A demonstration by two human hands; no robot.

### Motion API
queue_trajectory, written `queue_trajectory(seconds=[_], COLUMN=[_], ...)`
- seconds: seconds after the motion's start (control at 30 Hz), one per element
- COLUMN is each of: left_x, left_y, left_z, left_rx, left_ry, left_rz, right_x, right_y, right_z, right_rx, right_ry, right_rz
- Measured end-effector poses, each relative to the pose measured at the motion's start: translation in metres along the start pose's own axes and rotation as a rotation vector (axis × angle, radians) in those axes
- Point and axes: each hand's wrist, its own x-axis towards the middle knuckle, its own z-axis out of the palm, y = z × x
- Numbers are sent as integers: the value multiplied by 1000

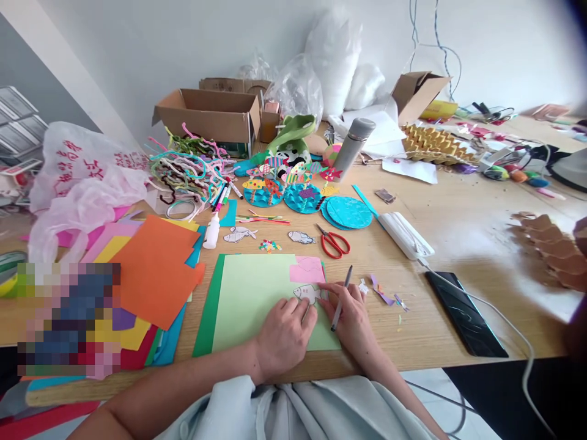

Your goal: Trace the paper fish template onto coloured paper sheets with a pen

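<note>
Near the middle of the table's front edge, light green sheet (pixel 247 299), smooth and flat over dark green paper (pixel 206 324); likely light and easy to crease, so best taken by a corner. Over its lower right part, left hand (pixel 284 333), with fingers curled and close together beside the lower side of the fish (pixel 303 293); cannot tell whether pinching it or only pressing down. Flat on that sheet, between both hands: a white cutout in dark outline, with faint reddish marks, head toward the table's left edge, tail toward the right. Should weigh next to nothing, bend readily and tear first where narrow before the tail; could slide, so pin by the broad body and lift by the rim. Just beyond, toward the back edge, pink paper (pixel 300 274), equally thin by the look of it. At far right, grey pen (pixel 346 281), slim and surely stiff, held aslant among the fingers of the right hand (pixel 353 315), with fingertips at the tail.
</note>
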Motion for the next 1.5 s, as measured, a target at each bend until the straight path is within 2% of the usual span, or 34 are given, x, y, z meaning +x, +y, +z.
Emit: queue_trajectory(seconds=[0.47,0.7,0.8,0.9,1.1,1.33,1.43,1.5], left_x=[-3,-1,-2,-2,-3,-2,-2,-2], left_y=[0,3,2,1,1,1,0,0], left_z=[2,-9,-7,-1,4,2,2,3], left_rx=[-6,19,26,31,13,-12,-18,-15], left_ry=[93,18,17,21,27,-1,-5,-1], left_rz=[-5,-33,-10,13,26,41,35,28], right_x=[-1,2,21,55,115,139,139,133], right_y=[0,-1,0,4,20,35,33,28], right_z=[3,-2,-7,-6,17,37,31,18], right_rx=[69,117,77,67,30,-39,-41,1], right_ry=[43,179,163,163,173,130,136,195], right_rz=[-47,20,21,-39,-118,-87,-52,-23])
